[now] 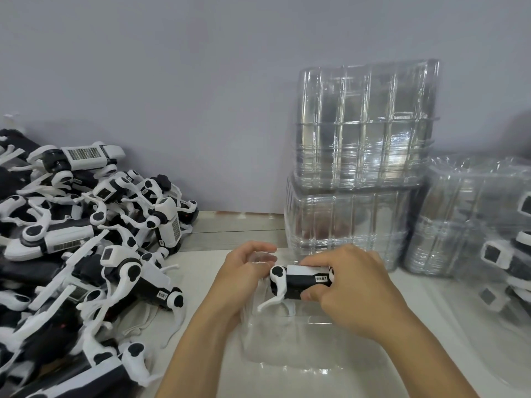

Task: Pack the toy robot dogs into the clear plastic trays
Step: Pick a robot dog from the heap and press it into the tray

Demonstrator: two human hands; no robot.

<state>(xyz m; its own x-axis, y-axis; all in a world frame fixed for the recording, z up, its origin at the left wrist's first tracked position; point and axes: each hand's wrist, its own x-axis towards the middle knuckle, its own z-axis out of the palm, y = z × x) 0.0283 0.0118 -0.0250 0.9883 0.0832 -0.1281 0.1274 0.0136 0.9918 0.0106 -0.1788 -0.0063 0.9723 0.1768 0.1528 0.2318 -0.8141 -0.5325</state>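
My right hand (pixel 349 288) grips a black-and-white toy robot dog (pixel 298 280) around its body, thumb under it and fingers over the top. The dog hangs just above a clear plastic tray (pixel 290 340) that lies on the table in front of me. My left hand (pixel 244 274) holds the tray's far left edge, fingers curled over the clear rim. The dog's white legs point down toward the tray.
A big heap of loose robot dogs (pixel 86 239) covers the table's left side. Stacks of empty clear trays (pixel 362 156) stand against the wall at the back right. Trays with packed dogs (pixel 494 225) sit at the far right.
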